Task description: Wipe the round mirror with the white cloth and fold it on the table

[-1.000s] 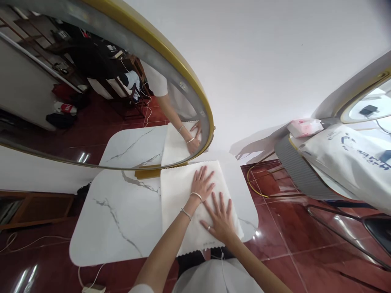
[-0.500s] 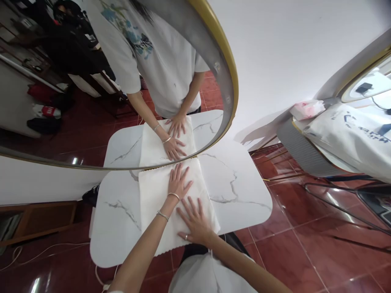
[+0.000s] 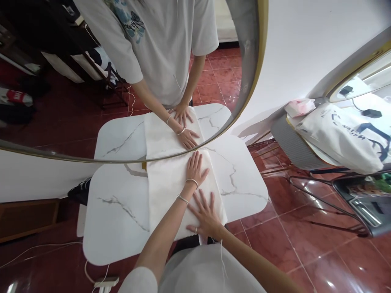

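Note:
A white cloth (image 3: 166, 187), lying flat and roughly rectangular, reaches from under the mirror to the table edge near my body. My left hand (image 3: 197, 169) rests palm down on its far right part, fingers stretched out. Two bracelets circle that wrist. Nearer to me, my right hand (image 3: 206, 215) presses flat on the near right part of the cloth with its fingers spread, a ring on one of them. Both hands are open and hold nothing. Under the cloth is a white marble-patterned table (image 3: 114, 228) with rounded corners.
A large gold-rimmed mirror (image 3: 261, 53) overhangs the table's far side and reflects my arms and the cloth. To the right, a side table (image 3: 293, 142) bears a white bag (image 3: 339, 134) and a tissue pack (image 3: 301, 107). A power strip (image 3: 106, 281) lies on the floor.
My left hand has slid to the right across the cloth, toward its right edge. My right hand stays at about the same spot on it. The camera view has shifted a little.

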Motion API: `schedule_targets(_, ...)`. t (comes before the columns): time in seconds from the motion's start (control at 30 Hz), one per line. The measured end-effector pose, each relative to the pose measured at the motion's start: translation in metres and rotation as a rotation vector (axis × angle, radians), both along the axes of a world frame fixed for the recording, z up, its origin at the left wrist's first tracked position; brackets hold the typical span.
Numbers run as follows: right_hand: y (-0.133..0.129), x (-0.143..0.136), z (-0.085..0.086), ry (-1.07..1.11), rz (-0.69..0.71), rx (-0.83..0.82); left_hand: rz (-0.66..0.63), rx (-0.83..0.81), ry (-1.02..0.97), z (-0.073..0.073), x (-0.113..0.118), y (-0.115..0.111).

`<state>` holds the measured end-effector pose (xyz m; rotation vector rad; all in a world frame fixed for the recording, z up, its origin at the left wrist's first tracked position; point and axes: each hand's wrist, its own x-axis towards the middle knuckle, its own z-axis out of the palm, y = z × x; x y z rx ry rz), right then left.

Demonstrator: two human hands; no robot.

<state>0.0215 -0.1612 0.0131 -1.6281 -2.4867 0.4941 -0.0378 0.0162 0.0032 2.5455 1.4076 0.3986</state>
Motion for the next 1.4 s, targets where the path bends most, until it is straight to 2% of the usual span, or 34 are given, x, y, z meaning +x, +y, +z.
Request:
schedule_targets(0.17, 0.004, -0.047, 0.001, 0.061, 0.057, -0.056, 0.025, 0.021, 0.004, -0.002, -0.061, 0.0)
schedule_targets(0.3, 0.01, -0.082, 0.015, 0.126, 0.144, -0.095, 0.066, 0.025, 0.02, -0.003, -0.112, 0.001)
schedule_targets(0.4, 0.015, -0.104, 0.023, 0.154, 0.156, -0.122, 0.076, 0.033, 0.034, -0.002, -0.135, 0.002)
schedule_targets(0.47, 0.016, -0.112, 0.024, 0.145, 0.133, -0.126, 0.062, 0.045, 0.036, 0.0, -0.138, 0.002)
schedule_targets(0.57, 0.012, -0.112, 0.015, 0.12, 0.112, -0.099, 0.028, 0.051, 0.042, 0.003, -0.126, -0.001)
schedule_targets(0.77, -0.005, -0.07, -0.007, 0.033, 0.029, 0.03, -0.053, 0.037, 0.081, 0.006, -0.07, -0.009)
schedule_targets(0.83, -0.008, -0.056, -0.006, 0.002, 0.033, 0.054, -0.047, 0.035, 0.077, 0.005, -0.058, -0.01)
schedule_targets(0.93, -0.009, -0.047, 0.001, -0.038, 0.035, 0.066, -0.052, 0.025, 0.066, 0.004, -0.055, -0.01)
schedule_targets(1.03, -0.008, -0.053, 0.006, -0.054, 0.044, 0.068, -0.06, 0.014, 0.053, 0.004, -0.065, -0.01)
schedule_targets(1.17, -0.008, -0.073, 0.004, -0.052, 0.056, 0.07, -0.079, 0.01, 0.039, 0.003, -0.089, -0.008)
schedule_targets(1.4, -0.006, -0.122, 0.004, -0.041, 0.091, 0.078, -0.117, 0.028, 0.071, 0.002, -0.162, -0.005)
